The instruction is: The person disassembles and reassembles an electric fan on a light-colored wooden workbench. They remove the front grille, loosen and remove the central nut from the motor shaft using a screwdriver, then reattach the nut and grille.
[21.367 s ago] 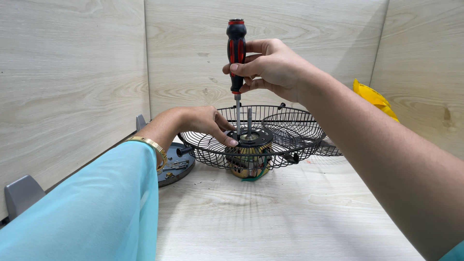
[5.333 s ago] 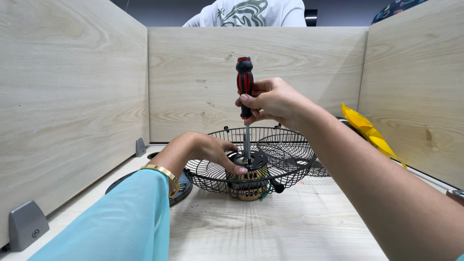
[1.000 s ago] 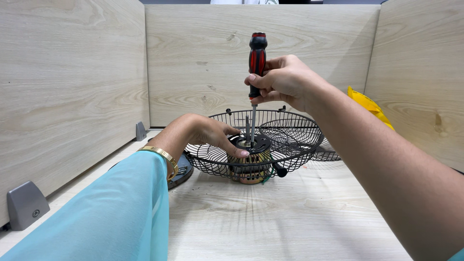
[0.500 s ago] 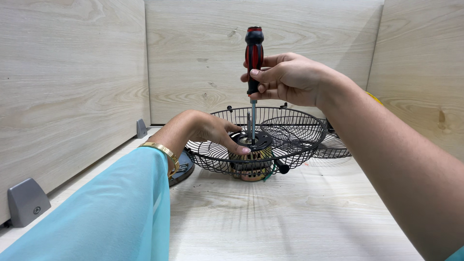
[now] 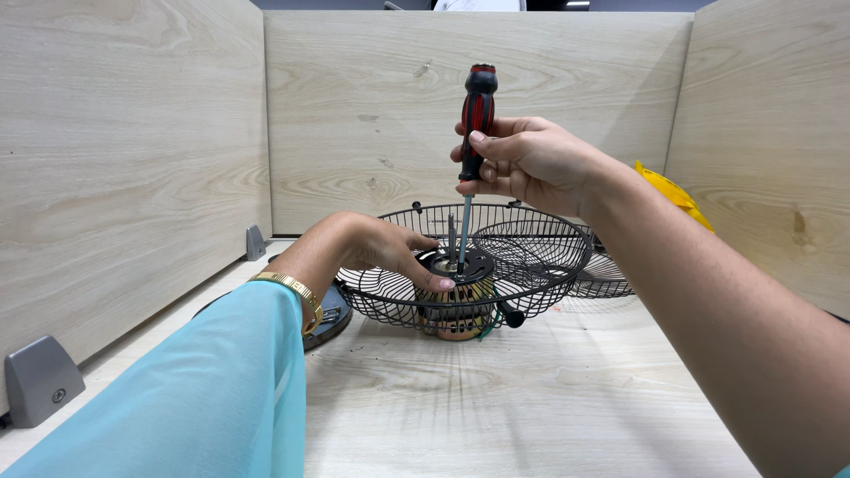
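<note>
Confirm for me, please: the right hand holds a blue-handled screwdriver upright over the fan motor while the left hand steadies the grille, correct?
Not quite: in the head view the screwdriver handle is red and black, not blue. The right hand holds it upright over the motor while the left hand steadies the grille.

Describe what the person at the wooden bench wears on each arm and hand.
The left arm wears a loose, light turquoise fabric sleeve reaching the wrist, with a gold metal bangle just beyond its cuff. The left hand is bare: no glove and no ring that shows. The right hand and forearm are bare too, with no watch or bracelet; only a sliver of turquoise shows at the frame's lower right corner.
</note>
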